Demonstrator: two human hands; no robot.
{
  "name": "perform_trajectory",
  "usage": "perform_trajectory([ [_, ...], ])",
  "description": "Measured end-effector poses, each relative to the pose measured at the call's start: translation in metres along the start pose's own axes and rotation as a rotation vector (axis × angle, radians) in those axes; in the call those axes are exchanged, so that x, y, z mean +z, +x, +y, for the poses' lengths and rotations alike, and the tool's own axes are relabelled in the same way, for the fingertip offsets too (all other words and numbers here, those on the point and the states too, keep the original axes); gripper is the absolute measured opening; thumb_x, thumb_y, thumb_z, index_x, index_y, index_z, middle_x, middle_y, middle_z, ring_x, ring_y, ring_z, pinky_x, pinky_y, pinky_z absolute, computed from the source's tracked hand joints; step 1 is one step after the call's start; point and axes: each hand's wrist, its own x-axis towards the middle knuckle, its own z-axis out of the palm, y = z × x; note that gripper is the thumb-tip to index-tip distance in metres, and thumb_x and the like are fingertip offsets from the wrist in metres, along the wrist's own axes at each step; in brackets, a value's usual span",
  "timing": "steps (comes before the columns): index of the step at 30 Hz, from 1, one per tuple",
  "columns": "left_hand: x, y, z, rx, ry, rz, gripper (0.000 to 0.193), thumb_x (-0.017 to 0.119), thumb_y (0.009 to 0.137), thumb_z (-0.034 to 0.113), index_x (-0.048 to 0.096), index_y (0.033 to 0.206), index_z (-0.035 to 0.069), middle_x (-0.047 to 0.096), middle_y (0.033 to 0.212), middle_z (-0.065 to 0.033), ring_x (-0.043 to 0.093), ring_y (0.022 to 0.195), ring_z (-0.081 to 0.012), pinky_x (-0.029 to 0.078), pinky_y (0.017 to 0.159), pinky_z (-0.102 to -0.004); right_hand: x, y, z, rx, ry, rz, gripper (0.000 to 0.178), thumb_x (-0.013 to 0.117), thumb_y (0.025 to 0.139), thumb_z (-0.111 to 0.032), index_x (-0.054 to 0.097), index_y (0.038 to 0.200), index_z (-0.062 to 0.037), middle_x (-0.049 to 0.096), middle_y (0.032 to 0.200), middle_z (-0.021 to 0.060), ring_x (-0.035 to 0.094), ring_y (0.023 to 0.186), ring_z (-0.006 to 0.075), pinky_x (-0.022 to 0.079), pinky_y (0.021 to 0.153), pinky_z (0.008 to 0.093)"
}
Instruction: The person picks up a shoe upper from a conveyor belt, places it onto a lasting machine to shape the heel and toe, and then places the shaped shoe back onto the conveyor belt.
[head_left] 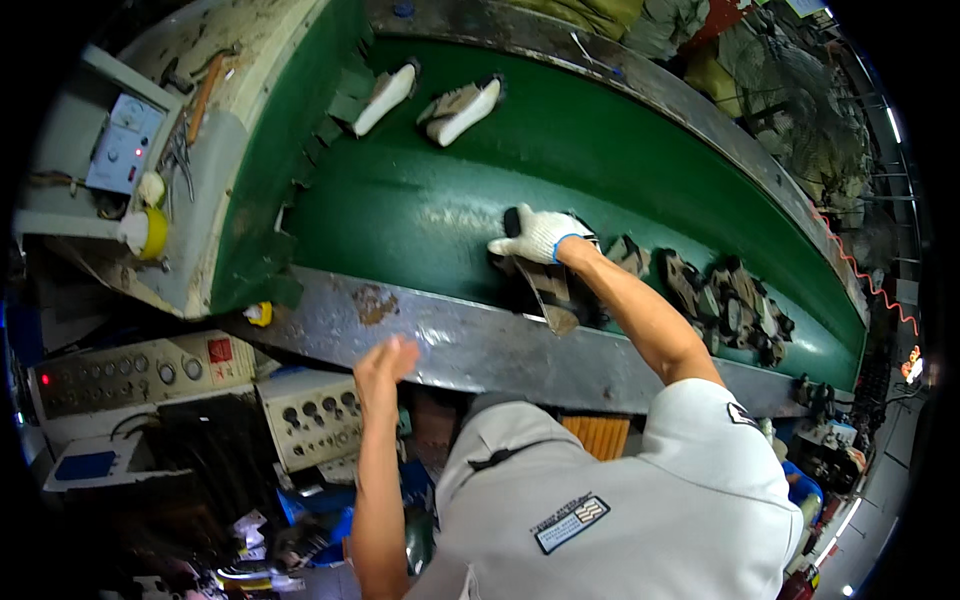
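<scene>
My right hand [540, 236], in a white knitted glove with a blue cuff, reaches over the green conveyor belt [410, 215]. Its fingers close around a dark shoe [512, 222], mostly hidden by the glove. Just below it a brown-and-dark shoe [548, 290] lies tilted at the belt's near edge; whether the two are one piece I cannot tell. Bare and blurred, my left hand [385, 362] hovers by the metal ledge [460, 345], its finger position unclear. Farther up the belt lie two shoes with pale soles, one greyish [388, 98] and one brown [462, 110].
Several brown and black shoes [735, 300] cluster on the belt at the right. At the left, a worn machine housing [255, 130] carries pliers [182, 160] and an orange-handled tool [205, 98]. Control boxes with knobs [140, 372] stand below the ledge. A red coiled hose [880, 290] hangs at far right.
</scene>
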Motion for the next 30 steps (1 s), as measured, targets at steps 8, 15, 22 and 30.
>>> perform_trajectory([
  [8, -0.038, -0.013, -0.059, -0.174, 0.106, 0.143, 0.038, 0.065, 0.098, 0.030, 0.070, 0.112, -0.005, 0.075, 0.098, -0.0148, 0.072, 0.088, -0.0190, 0.056, 0.080, -0.0302, 0.035, 0.256, 0.030, 0.112, 0.642, 0.242, 0.082, 0.077, 0.074, -0.060, 0.067, 0.115, 0.0099, 0.067, 0.120, 0.0298, 0.066, 0.113, 0.0396, 0.052, 0.095, 0.0431],
  [15, -0.058, -0.059, -0.130, -0.335, 0.058, 0.330, 0.035, 0.063, 0.100, 0.025, 0.072, 0.100, -0.008, 0.073, 0.088, -0.0102, 0.067, 0.077, -0.0159, 0.052, 0.071, -0.0290, 0.018, 0.417, -0.027, 0.436, 1.034, 0.544, 0.108, 0.084, 0.067, -0.060, 0.047, 0.136, 0.0148, 0.060, 0.131, 0.0293, 0.063, 0.116, 0.0383, 0.054, 0.092, 0.0446],
  [22, -0.035, -0.080, -0.132, -0.482, 0.073, 0.330, 0.028, 0.061, 0.101, 0.016, 0.068, 0.115, -0.007, 0.074, 0.097, -0.0134, 0.071, 0.090, -0.0216, 0.057, 0.084, -0.0347, 0.028, 0.397, -0.021, 0.078, 1.728, 0.329, 0.057, 0.083, 0.080, -0.017, 0.058, 0.125, 0.0079, 0.070, 0.115, 0.0169, 0.071, 0.094, 0.0272, 0.059, 0.083, 0.0432],
  [30, -0.093, -0.078, -0.068, 0.028, 0.037, 0.413, 0.022, 0.063, 0.099, 0.011, 0.070, 0.112, -0.003, 0.073, 0.096, -0.0066, 0.066, 0.090, -0.0124, 0.052, 0.084, -0.0282, 0.103, 0.083, -0.098, -0.669, 2.088, -0.738, 0.058, 0.073, 0.090, -0.033, 0.053, 0.136, -0.0027, 0.066, 0.128, 0.0111, 0.063, 0.116, 0.0336, 0.051, 0.102, 0.0525],
])
